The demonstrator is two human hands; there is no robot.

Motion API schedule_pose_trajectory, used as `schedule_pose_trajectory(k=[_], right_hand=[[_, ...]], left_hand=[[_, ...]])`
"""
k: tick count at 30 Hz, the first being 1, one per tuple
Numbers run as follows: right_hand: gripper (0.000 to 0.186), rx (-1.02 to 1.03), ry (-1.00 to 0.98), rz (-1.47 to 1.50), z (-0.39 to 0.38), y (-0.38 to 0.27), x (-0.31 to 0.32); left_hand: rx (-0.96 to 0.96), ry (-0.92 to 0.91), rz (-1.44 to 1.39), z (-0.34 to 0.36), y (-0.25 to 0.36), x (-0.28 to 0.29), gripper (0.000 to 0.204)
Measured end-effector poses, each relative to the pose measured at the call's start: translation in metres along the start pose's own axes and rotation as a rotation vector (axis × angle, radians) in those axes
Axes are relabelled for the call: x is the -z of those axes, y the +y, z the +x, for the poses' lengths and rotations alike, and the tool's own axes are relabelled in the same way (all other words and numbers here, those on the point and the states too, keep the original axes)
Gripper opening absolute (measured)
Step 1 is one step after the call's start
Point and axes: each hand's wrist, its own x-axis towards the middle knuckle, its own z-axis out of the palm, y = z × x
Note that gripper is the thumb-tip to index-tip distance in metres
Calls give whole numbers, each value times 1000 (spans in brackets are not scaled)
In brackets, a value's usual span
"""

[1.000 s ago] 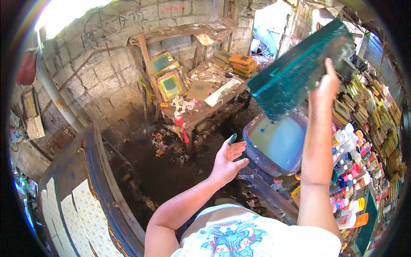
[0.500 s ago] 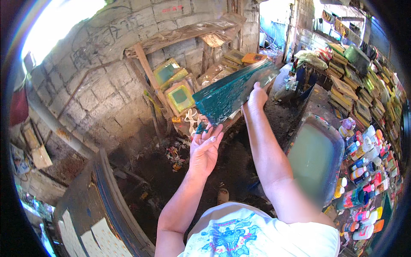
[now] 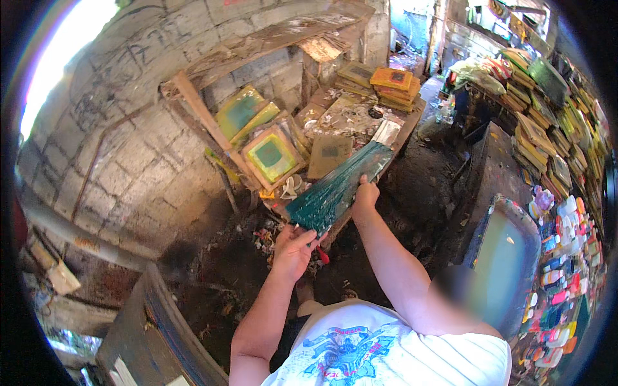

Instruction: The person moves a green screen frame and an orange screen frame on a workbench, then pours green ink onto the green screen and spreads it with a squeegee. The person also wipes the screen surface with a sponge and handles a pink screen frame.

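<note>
A long, flat board with a glossy dark green, streaked face [image 3: 335, 186] is held in front of me, slanting from near left to far right. At its near end my left hand [image 3: 293, 249] has its fingers closed on the lower corner. Further along the right edge, my right hand [image 3: 365, 194] grips the board with the thumb on top. The far end of the board looks pale and lies over the cluttered wooden table [image 3: 351, 116]. Fingers beneath the board are hidden.
Small framed screens [image 3: 273, 153] lean by the block wall [image 3: 148, 138]. An orange frame [image 3: 391, 78] tops a stack on the table. To my right are a basin of cloudy liquid [image 3: 508, 257], several paint bottles [image 3: 560, 276] and piled frames [image 3: 534, 135]. A dark panel [image 3: 145, 321] stands near left.
The board has come down and its green face has turned upward. My right hand has moved lower and nearer; my left hand has closed on the near corner. The view has shifted.
</note>
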Motion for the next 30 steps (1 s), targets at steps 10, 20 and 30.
schedule_pose_trajectory(k=[10, 20, 30], right_hand=[[39, -126, -53, -16, 45, 15, -82], [66, -54, -365, -409, 60, 0, -86], [53, -186, -60, -922, -128, 66, 204]], left_hand=[[184, 49, 33, 128, 25, 76, 50], [133, 167, 28, 333, 37, 117, 26], [335, 261, -161, 540, -67, 158, 20]])
